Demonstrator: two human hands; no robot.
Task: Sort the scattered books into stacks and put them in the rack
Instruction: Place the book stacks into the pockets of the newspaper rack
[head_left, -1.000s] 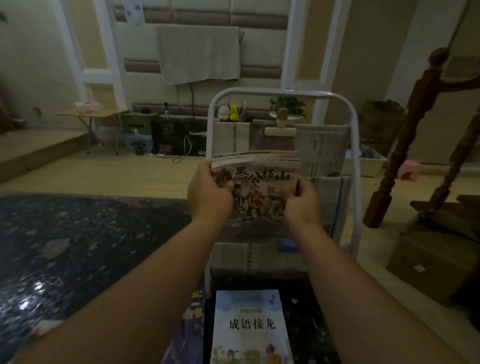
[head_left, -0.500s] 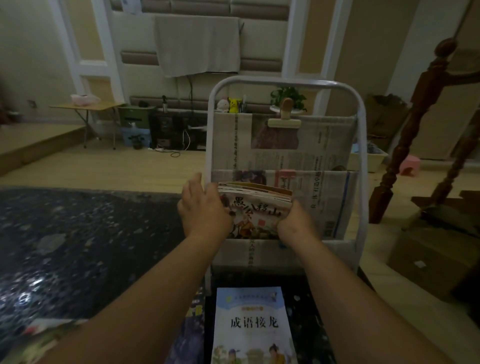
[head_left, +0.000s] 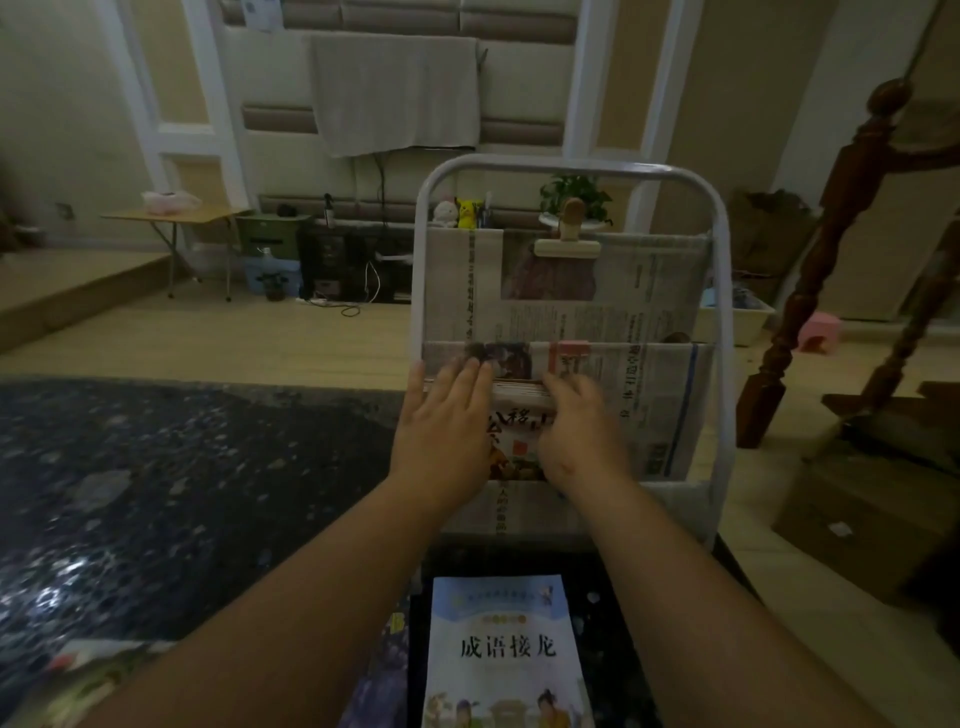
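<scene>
Paper book stack (head_left: 515, 427) sunk into rack (head_left: 723, 312); left hand (head_left: 441, 436), right hand (head_left: 577, 437) flattened, pressing.

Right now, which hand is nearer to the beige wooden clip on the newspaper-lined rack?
Right. The right hand lies almost straight below the beige wooden clip; the left hand is below it and further left.
</scene>
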